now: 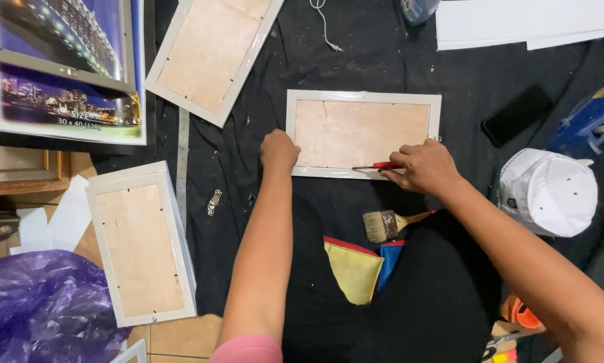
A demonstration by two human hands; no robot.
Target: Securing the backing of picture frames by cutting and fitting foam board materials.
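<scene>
A white picture frame [364, 97] lies face down on a black cloth, its plywood backing [359, 131] facing up. My left hand [279, 150] is closed in a fist and presses on the frame's near left corner. My right hand [423, 167] grips a small red-handled screwdriver [382, 165], whose thin tip points left along the frame's near edge.
Two more face-down white frames lie at the top left [211, 54] and at the left [142, 245]. A paintbrush [384, 224] and coloured cloths [355, 270] sit near me. A white cap [548, 191], a black phone [517, 114], a metal ruler [182, 168], a purple bag [43, 306].
</scene>
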